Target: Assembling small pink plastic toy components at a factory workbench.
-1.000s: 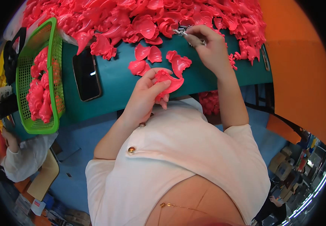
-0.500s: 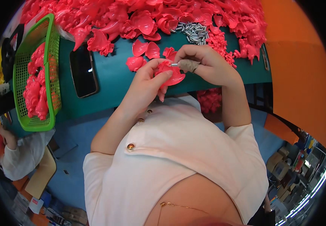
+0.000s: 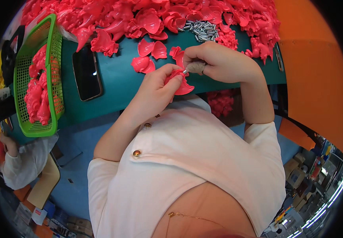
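My left hand (image 3: 152, 90) is closed around a curved pink plastic shell piece (image 3: 184, 88), thumb on top, just over the table's front edge. At the upper end of this piece, my right hand (image 3: 221, 63) pinches a small shiny metal cylinder (image 3: 185, 71), its tip touching the pink plastic. A tan wrap (image 3: 196, 67) covers a digit of the right hand. How deep the cylinder sits in the piece is hidden by the fingers. Beyond the hands lie loose pink shells (image 3: 159, 50) and another pink piece (image 3: 141, 64).
Pink shells (image 3: 149, 22) heap along the back of the green table (image 3: 118, 75). Metal cylinders (image 3: 204, 31) and small pink parts (image 3: 227, 39) lie nearer. At left are a phone (image 3: 87, 77) and a green basket (image 3: 56, 113) of pink pieces. Another person's sleeve (image 3: 22, 168) shows lower left.
My right forearm has swung outward and the hand has tilted over the piece. The pink shell has turned in my left hand, and less of the metal cylinder shows.
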Demonstrator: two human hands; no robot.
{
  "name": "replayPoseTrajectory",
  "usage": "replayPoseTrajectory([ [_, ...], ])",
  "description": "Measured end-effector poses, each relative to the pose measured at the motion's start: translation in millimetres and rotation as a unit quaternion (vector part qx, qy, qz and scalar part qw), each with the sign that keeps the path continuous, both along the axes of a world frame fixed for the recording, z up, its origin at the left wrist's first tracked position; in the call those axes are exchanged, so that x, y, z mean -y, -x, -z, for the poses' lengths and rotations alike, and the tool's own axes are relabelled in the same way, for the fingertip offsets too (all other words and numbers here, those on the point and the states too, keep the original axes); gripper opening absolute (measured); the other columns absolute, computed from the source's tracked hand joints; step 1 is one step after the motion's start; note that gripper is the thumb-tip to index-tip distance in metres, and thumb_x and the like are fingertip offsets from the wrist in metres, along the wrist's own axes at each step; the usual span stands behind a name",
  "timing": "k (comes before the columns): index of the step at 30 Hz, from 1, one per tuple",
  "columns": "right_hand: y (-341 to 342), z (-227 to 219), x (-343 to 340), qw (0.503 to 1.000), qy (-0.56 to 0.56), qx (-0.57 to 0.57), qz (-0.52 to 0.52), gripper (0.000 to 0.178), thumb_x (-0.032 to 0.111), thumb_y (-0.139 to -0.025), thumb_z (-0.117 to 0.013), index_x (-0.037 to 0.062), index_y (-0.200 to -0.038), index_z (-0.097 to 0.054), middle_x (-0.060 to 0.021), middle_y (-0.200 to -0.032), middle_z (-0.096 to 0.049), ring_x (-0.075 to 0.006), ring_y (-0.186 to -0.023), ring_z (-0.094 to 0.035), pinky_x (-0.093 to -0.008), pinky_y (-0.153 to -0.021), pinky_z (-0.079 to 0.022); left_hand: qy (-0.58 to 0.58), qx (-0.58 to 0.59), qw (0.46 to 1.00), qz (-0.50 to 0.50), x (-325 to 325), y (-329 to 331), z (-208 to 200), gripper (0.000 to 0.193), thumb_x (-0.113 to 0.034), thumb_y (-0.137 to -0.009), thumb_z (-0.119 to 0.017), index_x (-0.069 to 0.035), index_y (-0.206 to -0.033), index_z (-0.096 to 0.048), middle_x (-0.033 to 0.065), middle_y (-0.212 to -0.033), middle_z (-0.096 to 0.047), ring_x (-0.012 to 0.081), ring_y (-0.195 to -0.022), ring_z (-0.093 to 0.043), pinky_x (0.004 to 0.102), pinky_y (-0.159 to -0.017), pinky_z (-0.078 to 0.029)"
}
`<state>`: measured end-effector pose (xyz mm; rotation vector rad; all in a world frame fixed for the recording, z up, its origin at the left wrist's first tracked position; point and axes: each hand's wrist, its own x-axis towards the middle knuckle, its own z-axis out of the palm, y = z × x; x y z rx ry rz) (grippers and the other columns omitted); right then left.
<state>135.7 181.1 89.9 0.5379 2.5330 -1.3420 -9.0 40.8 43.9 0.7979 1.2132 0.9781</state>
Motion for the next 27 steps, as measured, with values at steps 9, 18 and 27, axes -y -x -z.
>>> replayPoseTrajectory([
  [9,7,52,51,0.879,0.210,-0.301,0.305,0.014,0.011,-0.087,-0.061,-0.0008,-0.095,-0.063,-0.0011,-0.081,-0.061,-0.0070,-0.071,-0.053,-0.0215,-0.064,-0.043,0.013,0.089,0.992,-0.093,7,-1,-2,0.019,-0.012,-0.092,-0.046,-0.001,-0.104,-0.056,-0.0035,-0.060,-0.048,0.0026,-0.046,-0.042,0.0187,-0.041,-0.032],
  [18,26,46,55,0.855,0.202,-0.307,0.365,0.018,0.012,-0.085,-0.063,-0.0009,-0.098,-0.064,-0.0071,-0.090,-0.065,-0.0107,-0.078,-0.058,-0.0230,-0.070,-0.047,-0.005,0.123,0.973,-0.196,23,2,10,0.019,-0.013,-0.093,-0.045,-0.003,-0.106,-0.054,-0.0032,-0.067,-0.049,0.0015,-0.047,-0.042,0.0169,-0.039,-0.031],
  [27,55,73,37,0.845,-0.460,-0.221,0.161,0.020,0.018,-0.061,-0.075,0.0089,-0.076,-0.064,0.0010,-0.071,-0.056,-0.0196,-0.077,-0.050,-0.0353,-0.070,-0.034,-0.070,0.150,0.967,-0.196,26,19,-5,0.025,-0.014,-0.094,-0.039,-0.002,-0.113,-0.050,0.0051,-0.086,-0.057,0.0061,-0.054,-0.048,0.0209,-0.044,-0.040],
])
